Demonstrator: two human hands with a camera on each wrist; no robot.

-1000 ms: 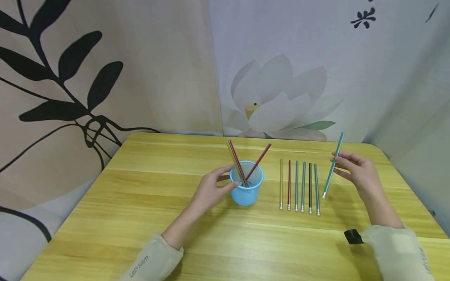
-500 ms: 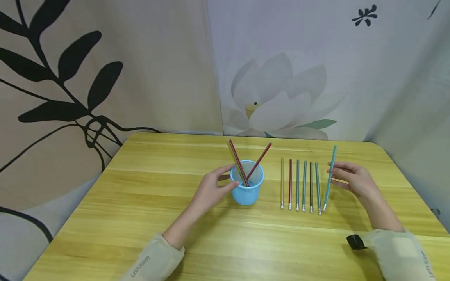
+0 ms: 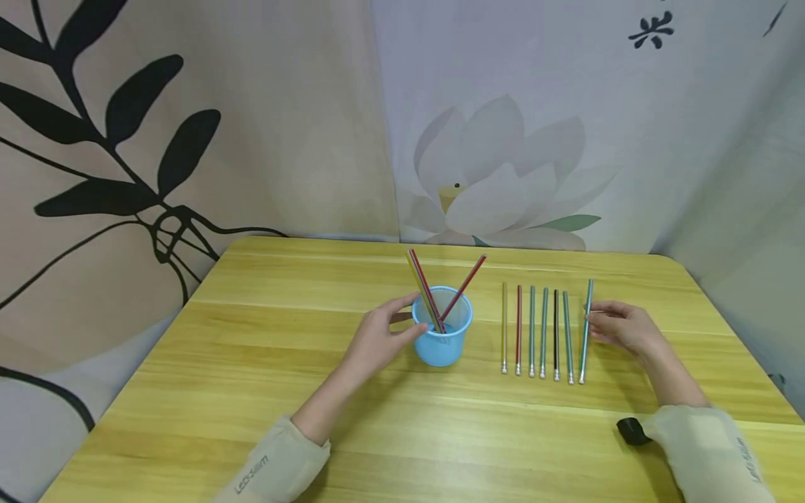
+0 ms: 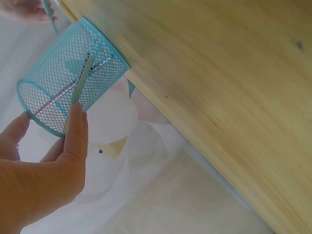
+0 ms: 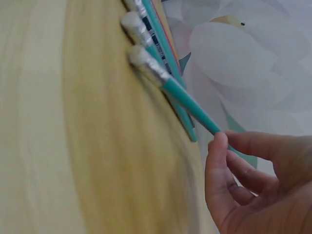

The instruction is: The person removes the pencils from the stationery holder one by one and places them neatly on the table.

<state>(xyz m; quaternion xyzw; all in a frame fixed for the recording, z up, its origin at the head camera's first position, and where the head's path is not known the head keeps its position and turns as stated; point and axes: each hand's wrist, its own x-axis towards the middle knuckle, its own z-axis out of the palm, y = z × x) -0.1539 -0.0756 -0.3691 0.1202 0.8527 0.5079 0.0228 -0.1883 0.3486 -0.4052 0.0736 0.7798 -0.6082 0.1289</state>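
Note:
My left hand (image 3: 377, 334) holds a light-blue mesh pencil cup (image 3: 439, 351) at its rim, thumb at the front and fingers on the left side. A yellow pencil (image 3: 416, 271) and red pencils (image 3: 468, 278) lean inside the cup. Between thumb and fingertips, my right hand (image 3: 624, 328) pinches a green pencil (image 3: 585, 353) along its upper part. Its eraser end points toward me, low over the table in the right wrist view. Left of it lies a row of pencils: yellow (image 3: 504, 328), red (image 3: 518, 328), green ones (image 3: 569, 335) and a black one (image 3: 556, 335).
The wooden table (image 3: 220, 363) carries the cup near its middle, with the row of pencils to the right. A printed curtain (image 3: 302, 126) stands behind the table's back edge. A black strap end (image 3: 633, 431) sticks out by the right sleeve (image 3: 707, 447).
My right hand has moved left and down with the green pencil, bringing it from a raised tilt to nearly in line with the row. The left hand and cup have stayed put.

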